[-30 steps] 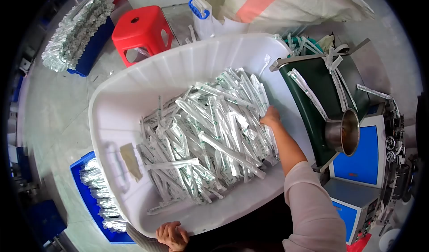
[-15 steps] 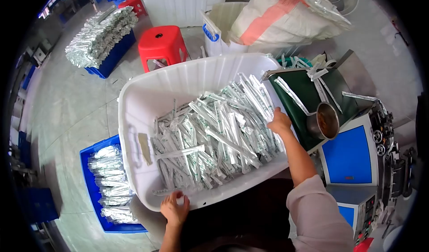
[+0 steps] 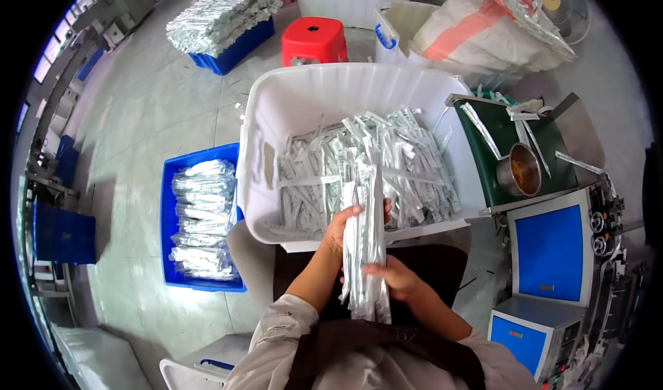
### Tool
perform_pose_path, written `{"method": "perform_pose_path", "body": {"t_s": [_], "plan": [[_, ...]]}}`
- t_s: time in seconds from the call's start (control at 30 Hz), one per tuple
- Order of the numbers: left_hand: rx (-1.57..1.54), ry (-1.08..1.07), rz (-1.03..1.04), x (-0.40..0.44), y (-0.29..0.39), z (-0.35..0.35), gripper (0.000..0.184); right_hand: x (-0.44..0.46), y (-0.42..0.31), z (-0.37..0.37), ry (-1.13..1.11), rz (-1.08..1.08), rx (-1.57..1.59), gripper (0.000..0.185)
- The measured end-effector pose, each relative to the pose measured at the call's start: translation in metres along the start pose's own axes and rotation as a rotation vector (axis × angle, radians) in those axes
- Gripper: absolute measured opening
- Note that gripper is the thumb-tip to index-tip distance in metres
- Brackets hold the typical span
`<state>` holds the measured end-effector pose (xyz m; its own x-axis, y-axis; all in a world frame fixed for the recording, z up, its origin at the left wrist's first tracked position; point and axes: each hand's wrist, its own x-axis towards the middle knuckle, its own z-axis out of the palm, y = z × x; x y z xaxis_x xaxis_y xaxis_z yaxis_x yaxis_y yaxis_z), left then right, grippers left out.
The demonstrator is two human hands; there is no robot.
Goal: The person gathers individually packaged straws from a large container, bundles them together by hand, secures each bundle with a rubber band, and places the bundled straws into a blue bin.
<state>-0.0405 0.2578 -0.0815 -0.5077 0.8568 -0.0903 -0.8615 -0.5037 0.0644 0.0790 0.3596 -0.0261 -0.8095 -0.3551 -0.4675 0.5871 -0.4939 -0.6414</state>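
A bundle of long silvery-white packets with green print [image 3: 364, 252] stands lengthwise above my lap, at the near rim of the white tub. My left hand [image 3: 343, 225] is wrapped round its upper part, with fingertips showing on the far side. Lower down, my right hand [image 3: 392, 277] grips the bundle from the right, thumb across the front. Behind the bundle, the large white tub [image 3: 359, 79] holds a loose heap of similar packets [image 3: 414, 162] lying at many angles.
Left of the tub, a blue crate [image 3: 168, 231] holds stacked packets. A green surface [image 3: 483, 162] at the right carries a metal cup [image 3: 521, 171]. Beyond are a red stool [image 3: 314, 39], a heaped blue crate [image 3: 238, 48] and a striped sack [image 3: 483, 31].
My right hand has come out of the tub and both hands now grip a bundle over my lap. The view has shifted, showing more floor at the left.
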Motion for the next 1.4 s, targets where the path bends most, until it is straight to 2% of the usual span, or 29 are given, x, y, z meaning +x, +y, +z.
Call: {"method": "perform_pose_path", "body": {"t_s": [0.1,0.13,0.17,0.23,0.3,0.33,0.4,0.43,0.5,0.53,0.57,0.6,0.63,0.67,0.7,0.77,0.8,0.83,0.87,0.9,0.93,1.03,1.1,1.17,1.2,1.23,1.3,1.33,1.4], "plan": [[0.121,0.111,0.035,-0.027,-0.004,-0.011,0.059,-0.004,-0.001,-0.011,0.017,-0.163,-0.563,0.040],[0.176,0.147,0.031,-0.032,-0.003,-0.008,0.059,0.001,-0.019,-0.016,0.126,-0.240,-0.573,0.045],[0.226,0.173,0.029,-0.034,-0.002,-0.005,0.060,0.012,-0.045,-0.018,0.208,-0.301,-0.410,0.057],[0.194,0.096,-0.049,-0.031,-0.005,0.002,0.061,0.049,-0.094,-0.035,0.508,-0.808,-1.075,0.073],[0.226,0.049,-0.058,-0.024,-0.012,0.019,0.061,0.082,-0.154,-0.016,0.448,-1.055,-1.255,0.063],[0.241,0.026,-0.090,-0.020,-0.014,0.019,0.062,0.091,-0.173,-0.010,0.455,-1.064,-1.258,0.063],[0.310,0.028,-0.152,-0.017,-0.010,0.019,0.065,0.105,-0.196,0.000,0.037,-0.538,-1.271,0.047],[0.331,0.031,-0.184,-0.017,-0.007,0.015,0.068,0.105,-0.191,0.000,0.035,-0.540,-1.273,0.047],[0.292,-0.073,-0.197,-0.026,-0.010,0.019,0.070,0.101,-0.163,-0.001,-0.269,-0.246,-1.052,0.035],[0.250,-0.179,-0.210,-0.032,-0.014,0.021,0.073,0.091,-0.149,0.003,-0.192,-0.183,-1.160,0.033],[0.335,-0.129,-0.122,-0.039,-0.023,0.008,0.076,0.079,-0.137,0.007,-0.114,-0.118,-1.268,0.032],[0.397,-0.033,-0.120,-0.043,-0.027,0.010,0.075,0.075,-0.122,-0.001,0.017,-0.106,-1.081,0.031],[0.458,0.067,-0.126,-0.046,-0.032,0.012,0.073,0.078,-0.119,-0.009,-0.093,-0.005,-0.917,0.030],[0.499,0.168,-0.204,-0.043,-0.031,0.005,0.069,0.086,-0.113,-0.022,-0.099,-0.169,-0.917,0.038],[0.511,0.215,-0.153,-0.039,-0.031,0.009,0.057,0.087,-0.111,-0.021,-0.099,-0.337,-0.915,0.047],[0.465,0.251,-0.116,-0.037,-0.020,0.017,0.045,0.077,-0.105,-0.016,0.219,-0.382,-0.383,0.057],[0.353,0.243,-0.115,-0.036,-0.014,0.012,0.037,0.074,-0.093,-0.024,0.225,-0.426,-0.207,0.057],[0.341,0.267,-0.041,-0.037,-0.009,0.016,0.038,0.069,-0.076,-0.030,0.220,-0.464,-0.038,0.057],[0.325,0.261,-0.001,-0.040,-0.006,0.017,0.040,0.052,-0.074,-0.002,0.359,-0.395,-0.039,0.057],[0.307,0.264,0.039,-0.044,-0.004,0.018,0.041,0.046,-0.058,-0.003,0.345,-0.389,-0.024,0.047],[0.319,0.252,0.081,-0.046,-0.004,0.037,0.043,0.040,-0.048,0.007,0.383,-0.467,-0.277,0.044],[0.459,0.517,0.089,-0.054,-0.004,0.017,0.042,0.038,-0.028,0.013,0.473,-0.738,-1.027,0.048],[0.428,0.526,0.136,-0.054,-0.005,0.019,0.038,0.041,-0.028,0.010,0.464,-0.739,-1.044,0.049],[0.471,0.578,0.124,-0.055,-0.002,0.025,0.033,0.037,-0.034,0.012,0.509,-0.562,-0.932,0.045],[0.480,0.614,0.120,-0.055,0.000,0.023,0.029,0.035,-0.037,0.017,0.508,-0.610,-0.882,0.037],[0.381,0.581,0.107,-0.056,0.002,0.014,0.027,0.033,-0.036,0.014,0.506,-0.523,-0.833,0.022],[0.257,0.444,0.111,-0.053,0.006,0.000,0.026,0.038,-0.037,0.010,0.381,-0.532,-0.403,0.017],[0.264,0.561,0.141,-0.060,0.010,0.000,0.032,0.039,-0.046,0.009,0.353,-0.483,-0.317,0.016],[0.249,0.469,0.218,-0.065,0.017,0.001,0.043,0.052,-0.071,0.000,0.430,-0.423,-0.308,0.017]]}}
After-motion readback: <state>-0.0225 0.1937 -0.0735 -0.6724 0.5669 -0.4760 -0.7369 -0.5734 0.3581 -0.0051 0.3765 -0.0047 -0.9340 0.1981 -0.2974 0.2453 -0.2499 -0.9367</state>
